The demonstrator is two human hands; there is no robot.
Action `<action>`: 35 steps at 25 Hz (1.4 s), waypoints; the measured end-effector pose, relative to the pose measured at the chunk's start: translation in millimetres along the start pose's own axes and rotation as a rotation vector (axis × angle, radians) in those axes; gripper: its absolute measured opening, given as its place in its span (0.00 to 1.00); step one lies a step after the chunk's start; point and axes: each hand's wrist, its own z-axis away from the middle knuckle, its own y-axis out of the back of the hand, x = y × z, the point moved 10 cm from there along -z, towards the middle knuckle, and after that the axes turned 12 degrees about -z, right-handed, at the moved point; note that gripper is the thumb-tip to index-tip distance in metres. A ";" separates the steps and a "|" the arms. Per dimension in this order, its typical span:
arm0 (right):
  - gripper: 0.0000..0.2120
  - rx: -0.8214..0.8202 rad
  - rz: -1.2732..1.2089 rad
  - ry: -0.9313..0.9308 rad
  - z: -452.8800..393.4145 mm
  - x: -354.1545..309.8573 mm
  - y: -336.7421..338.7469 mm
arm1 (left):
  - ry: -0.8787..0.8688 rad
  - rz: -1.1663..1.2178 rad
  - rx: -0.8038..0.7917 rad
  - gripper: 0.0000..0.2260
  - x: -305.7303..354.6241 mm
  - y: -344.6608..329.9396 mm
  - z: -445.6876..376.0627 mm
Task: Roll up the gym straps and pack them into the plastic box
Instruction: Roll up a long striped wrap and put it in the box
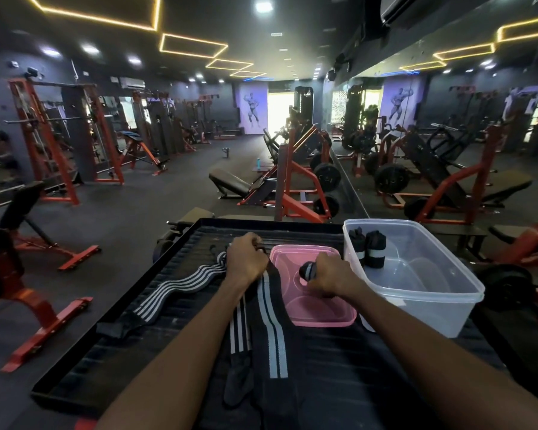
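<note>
hands work over the black ribbed bench (354,367): right hand (330,279) grips a rolled strap (308,270) above the pink lid (320,305), left hand (246,259) pinches the far end of an unrolled grey-striped strap (272,333). two rolled straps (368,246) stand in the clear plastic box (441,293); a white-striped strap (174,288) lies to the left

A single wide-angle head camera is looking forward and down from close above the near edge of a black ribbed platform (180,308), taking in both forearms reaching away from the lens. Beyond the platform's far edge, the view is stretching down the gym floor toward a bright doorway.
</note>
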 end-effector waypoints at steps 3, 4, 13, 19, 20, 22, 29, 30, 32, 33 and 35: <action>0.31 -0.044 -0.017 -0.057 -3.3 18.7 -22.5 | 0.253 -0.069 -0.044 0.17 -49.4 -5.0 -2.2; 0.33 -0.049 -0.007 -0.066 -4.2 20.7 -24.9 | 0.310 -0.046 -0.095 0.20 -60.1 -11.1 -0.6; 0.05 0.174 -0.391 0.221 -1.6 -57.5 -3.2 | 0.458 0.460 -0.207 0.16 -71.6 -26.5 12.1; 0.11 -0.042 -0.957 -0.142 -13.9 -46.9 -34.0 | 0.507 0.901 -0.379 0.09 -47.7 -19.1 38.1; 0.09 -0.072 -1.008 -0.159 -12.8 -49.4 -34.0 | 0.488 0.917 -0.403 0.10 -43.9 -16.2 39.3; 0.04 -0.082 -1.124 -0.179 -8.0 -55.1 -26.2 | 0.463 0.961 -0.399 0.11 -37.6 -7.3 41.2; 0.10 -0.262 -1.206 -0.290 20.4 -62.7 -7.3 | 0.387 1.037 -0.187 0.13 -23.2 17.1 33.5; 0.11 -0.280 -1.191 -0.297 23.6 -61.2 -6.6 | 0.387 1.009 -0.189 0.15 -21.7 15.3 33.2; 0.09 -0.216 -1.129 -0.236 22.3 -57.4 3.9 | 0.357 0.977 -0.213 0.18 -15.1 12.9 34.3; 0.08 -0.134 -1.100 -0.162 18.1 -56.7 14.0 | 0.327 0.960 -0.228 0.14 -10.0 12.9 35.9; 0.08 0.015 -1.113 0.007 15.6 -61.2 35.9 | 0.258 0.917 -0.307 0.06 3.0 11.6 42.6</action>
